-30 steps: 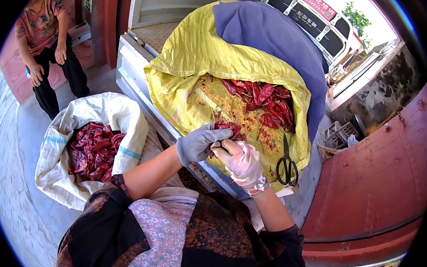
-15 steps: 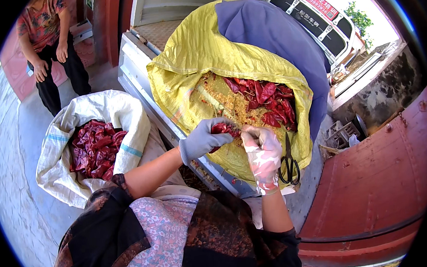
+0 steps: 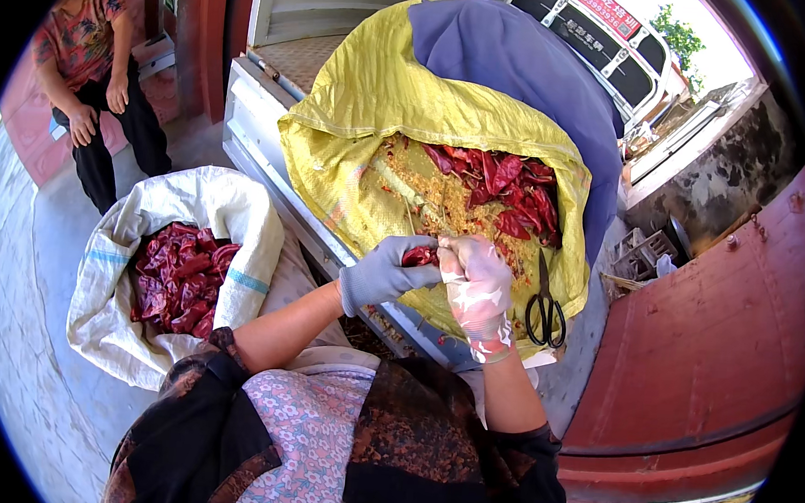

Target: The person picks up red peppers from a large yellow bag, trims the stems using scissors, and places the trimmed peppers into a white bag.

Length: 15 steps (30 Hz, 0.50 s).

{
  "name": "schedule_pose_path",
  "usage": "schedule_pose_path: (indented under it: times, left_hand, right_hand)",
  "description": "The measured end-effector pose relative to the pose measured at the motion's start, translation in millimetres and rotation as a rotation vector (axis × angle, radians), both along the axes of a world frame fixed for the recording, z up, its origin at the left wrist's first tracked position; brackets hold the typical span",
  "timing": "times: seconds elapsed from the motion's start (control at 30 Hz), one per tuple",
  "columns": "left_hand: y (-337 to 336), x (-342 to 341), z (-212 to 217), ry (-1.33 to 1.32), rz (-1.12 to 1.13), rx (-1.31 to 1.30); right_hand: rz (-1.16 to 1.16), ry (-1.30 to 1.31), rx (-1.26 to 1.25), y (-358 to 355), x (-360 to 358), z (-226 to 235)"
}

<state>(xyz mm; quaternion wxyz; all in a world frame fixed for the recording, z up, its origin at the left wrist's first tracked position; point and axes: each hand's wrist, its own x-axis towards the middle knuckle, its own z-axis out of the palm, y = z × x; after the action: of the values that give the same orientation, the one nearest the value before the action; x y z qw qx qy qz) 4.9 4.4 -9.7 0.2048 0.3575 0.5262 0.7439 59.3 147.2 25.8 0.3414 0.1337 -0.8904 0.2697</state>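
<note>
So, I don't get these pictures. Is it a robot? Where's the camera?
No robot, just a person working! The camera sits on their head and looks down; its wide round lens makes edges bend. The grey-gloved left hand holds a dark red pepper. The pink-and-white-gloved right hand has its fingertips at the pepper's end; I can't tell whether they pinch it. On the yellow sack lie more red peppers, yellowish crumbs and black scissors. The white sack at the left holds a pepper pile too.
</note>
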Motion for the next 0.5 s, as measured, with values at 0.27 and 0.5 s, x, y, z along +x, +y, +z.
schedule_pose_path:
  times: [0.27,0.5]
  left_hand:
    - [-2.0,-1.8,-5.6,0.109,0.116,-0.043]
    - [-2.2,8.6,7.6,0.031,0.123,0.019]
  right_hand:
    - [0.159,-0.45,-1.287,-10.9,4.2,-5.7]
    - [0.225,-0.559,-1.465,2.7,-4.0,0.2]
